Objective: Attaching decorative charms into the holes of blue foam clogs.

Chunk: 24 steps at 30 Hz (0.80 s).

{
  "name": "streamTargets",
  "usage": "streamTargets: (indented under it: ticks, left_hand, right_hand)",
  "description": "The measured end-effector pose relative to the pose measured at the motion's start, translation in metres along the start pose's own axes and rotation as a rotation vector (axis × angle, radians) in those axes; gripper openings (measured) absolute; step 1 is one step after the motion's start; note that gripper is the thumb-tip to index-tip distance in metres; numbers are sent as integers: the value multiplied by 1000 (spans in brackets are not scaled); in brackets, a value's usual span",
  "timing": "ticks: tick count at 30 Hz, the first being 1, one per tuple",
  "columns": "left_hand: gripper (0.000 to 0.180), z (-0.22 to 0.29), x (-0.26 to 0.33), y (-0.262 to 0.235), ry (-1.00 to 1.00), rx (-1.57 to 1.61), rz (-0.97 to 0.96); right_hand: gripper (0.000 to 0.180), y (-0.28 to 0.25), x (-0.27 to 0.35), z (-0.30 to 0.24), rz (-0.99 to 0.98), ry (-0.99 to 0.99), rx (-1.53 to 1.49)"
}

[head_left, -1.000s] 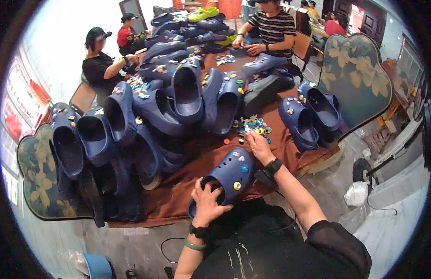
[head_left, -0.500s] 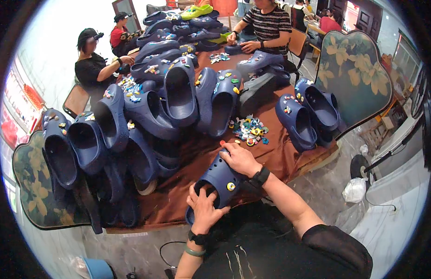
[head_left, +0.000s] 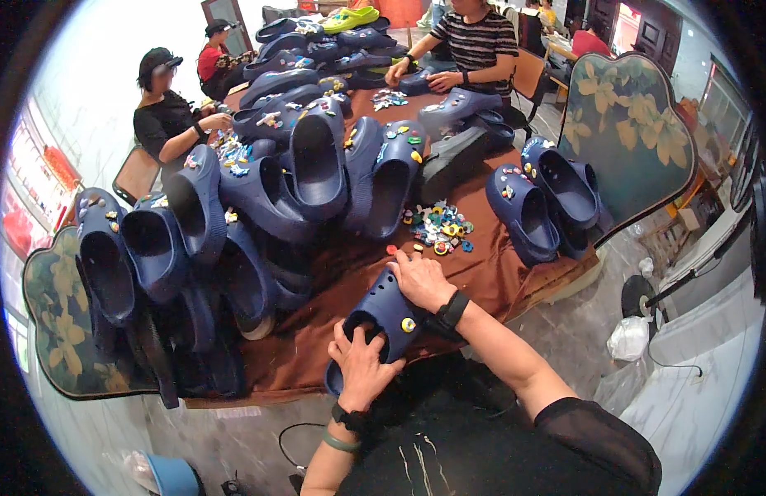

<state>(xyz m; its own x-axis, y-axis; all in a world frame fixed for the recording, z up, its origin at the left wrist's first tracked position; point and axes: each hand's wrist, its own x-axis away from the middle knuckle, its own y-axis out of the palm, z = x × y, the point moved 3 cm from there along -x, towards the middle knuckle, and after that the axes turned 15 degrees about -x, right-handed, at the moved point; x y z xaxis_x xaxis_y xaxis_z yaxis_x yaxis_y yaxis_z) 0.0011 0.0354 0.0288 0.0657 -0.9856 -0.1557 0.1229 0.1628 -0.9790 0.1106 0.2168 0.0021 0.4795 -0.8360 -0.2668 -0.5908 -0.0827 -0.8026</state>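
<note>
A navy-blue foam clog lies at the table's near edge, its holed toe pointing away from me. My left hand grips it by the opening, fingers bent down inside and thumb along the side. Over the toe lies my right hand, holding that end, its fingertips beside a small red charm. One round yellow-and-white charm is fixed on the clog's right side. Just beyond my right hand is a pile of mixed colourful shoe charms. The underside of the clog is hidden.
Many decorated navy clogs crowd the table's left and middle. Another group of clogs stands at the right edge on the brown cloth. Flowered panels rise at the sides. Co-workers sit around the far part.
Both my hands stay on the clog, with only slight shifts; the right fingertips reach a little nearer the red charm. Across the table, a co-worker's hand has moved left off the clog there.
</note>
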Motion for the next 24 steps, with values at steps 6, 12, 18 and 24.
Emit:
streamTargets:
  ticks: [6,12,18,24]
  left_hand:
    - [53,31,11,1,-14,-24,70]
    - [36,8,24,-9,-139,524,3]
    - [56,9,15,-31,-8,440,170]
    - [82,-12,-3,-7,288,468,-62]
  right_hand:
    - [43,-4,-20,14,-137,-230,-324]
    - [46,-12,-12,10,-473,-243,-671]
    - [42,-15,-15,5,-453,-266,-601]
    - [35,-16,-19,-5,-491,-351,-419]
